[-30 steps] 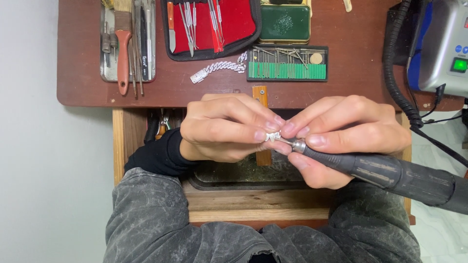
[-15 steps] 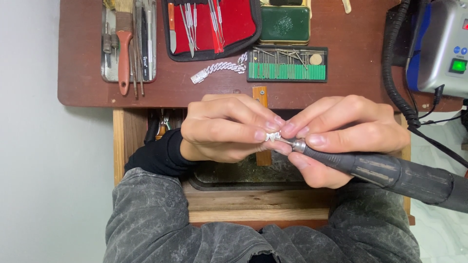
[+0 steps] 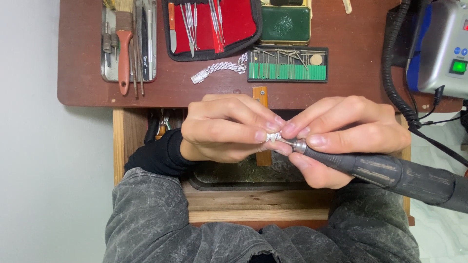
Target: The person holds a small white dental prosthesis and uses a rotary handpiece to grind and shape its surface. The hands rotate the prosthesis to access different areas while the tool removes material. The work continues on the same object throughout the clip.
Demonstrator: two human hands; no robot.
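Fingers (image 3: pixel 261 127) of the left hand (image 3: pixel 222 127) are closed tightly around a small silver piece (image 3: pixel 273 137), which shows only as a bright tip between thumb and forefinger, so its full shape is hard to tell; fingers of the right hand (image 3: pixel 348 134) are wrapped shut on a dark grey rotary handpiece (image 3: pixel 390 173), gripping it near its metal nose like a pen; the tip of the handpiece touches the silver piece, just in front of the person's chest and above a wooden peg (image 3: pixel 263 126) that sticks out from the table (image 3: pixel 87 87); both hands meet at this point, fingertips of one hand touching those of the other.

On the dark red-brown table, behind the hands, a silver chain (image 3: pixel 217 69) lies loose; just beside it, on the right, stands a green block of burs (image 3: pixel 287 64); behind the chain is an open red tool case (image 3: pixel 209 24) with thin metal tools, and next to it a green tin (image 3: pixel 285 24); at the far left a metal tray (image 3: pixel 129 44) holds a brush with a red handle and some files; at the far right a grey control box (image 3: pixel 446 46) shows a green lit switch, and a black ribbed cable (image 3: pixel 392 73) runs down from it; below the hands a dark tray (image 3: pixel 234 175) sits in the wooden frame.
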